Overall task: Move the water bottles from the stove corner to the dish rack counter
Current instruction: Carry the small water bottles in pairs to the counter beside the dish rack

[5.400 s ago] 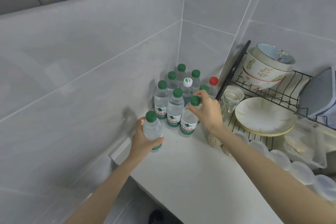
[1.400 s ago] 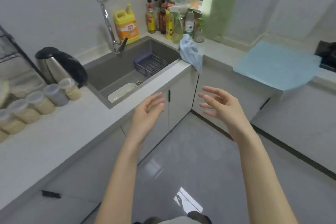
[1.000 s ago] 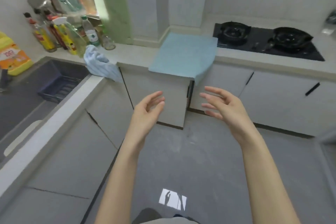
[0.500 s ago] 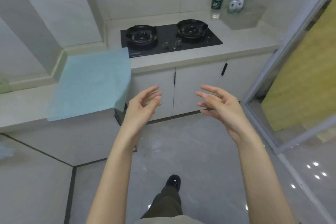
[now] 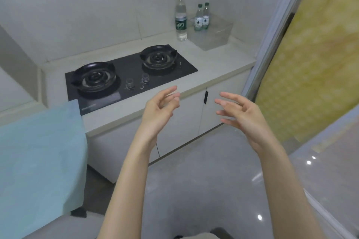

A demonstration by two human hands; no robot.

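Compared with half a second earlier, the stove and the bottles behind it sit lower and further left in the frame and look larger, while both hands keep the same raised, empty pose. Nearest the camera, two bare forearms rise from the bottom edge. The left hand [image 5: 158,110] at centre has its grip released, fingers loosely bent and holding nothing. The right hand [image 5: 242,114], right of centre, is likewise released, fingers spread and palm turned toward the left hand; the two are apart. Beneath them lies a glossy grey floor [image 5: 204,180]. A light blue cloth [image 5: 38,151] fills the lower left of the frame. Beyond the hands stand white cabinet doors [image 5: 184,116] under a pale counter [image 5: 213,64]. Set into the counter is a black two-burner stove [image 5: 124,79]. In the far corner, at upper centre of the frame, a tall water bottle [image 5: 180,19] stands upright on the counter beside the wall. Just right of it are two small water bottles [image 5: 202,17] with green caps, upright and touching, at the far left corner of a clear box [image 5: 213,33]; whether they stand inside it or behind it cannot be told. A yellow patterned panel [image 5: 310,54] occupies the right edge.
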